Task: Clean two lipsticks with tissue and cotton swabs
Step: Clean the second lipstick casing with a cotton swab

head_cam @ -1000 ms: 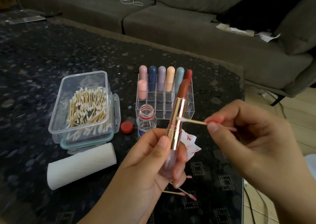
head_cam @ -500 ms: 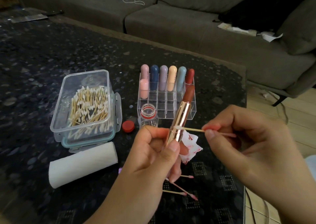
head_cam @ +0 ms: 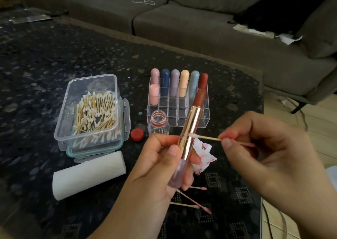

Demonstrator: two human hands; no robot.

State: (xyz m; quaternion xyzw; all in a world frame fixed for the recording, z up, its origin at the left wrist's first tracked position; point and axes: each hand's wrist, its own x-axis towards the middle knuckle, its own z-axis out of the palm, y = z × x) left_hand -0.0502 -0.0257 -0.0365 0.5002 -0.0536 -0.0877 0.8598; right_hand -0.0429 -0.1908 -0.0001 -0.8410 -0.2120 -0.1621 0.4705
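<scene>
My left hand (head_cam: 160,167) grips an uncapped lipstick (head_cam: 191,124) by its clear lilac base, the rose-gold tube tilted up to the right and the brown-red bullet extended. My right hand (head_cam: 264,147) pinches a cotton swab (head_cam: 206,137) whose white tip touches the groove in the gold tube. A red-stained tissue (head_cam: 202,155) lies on the table just behind the lipstick. Used pink-tipped swabs (head_cam: 189,199) lie below my left hand. A tissue roll (head_cam: 87,175) lies at the lower left.
A clear box of fresh swabs (head_cam: 93,111) stands on the left of the dark patterned table (head_cam: 36,60). An acrylic rack (head_cam: 182,100) holds several capped lipsticks. An open small bottle (head_cam: 158,124) and its red cap (head_cam: 137,134) sit before it. A grey sofa (head_cam: 200,20) runs behind.
The lipstick has risen slightly and my left fingers have shifted on the tube, so more of the clear base shows. The swab tip stays on the gold tube's groove.
</scene>
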